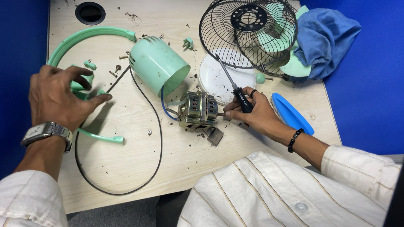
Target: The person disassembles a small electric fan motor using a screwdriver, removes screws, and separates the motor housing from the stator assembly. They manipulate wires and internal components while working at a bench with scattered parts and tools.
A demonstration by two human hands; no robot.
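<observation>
The right hand grips the screwdriver beside the fan motor; the left hand, half-open, touches mint green parts. Steadying the motor seems wise.

Mint-green motor housing, black wire fan guard, blue cloth, cream striped sleeves

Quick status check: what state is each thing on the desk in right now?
Motor: out of its housing, on the desk.
Housing: on its side, hollow.
Grille: detached, tilted up.
Screwdriver: in right hand.
Left hand: on green parts.
Cloth: crumpled.
Cord: loose loop.
</observation>
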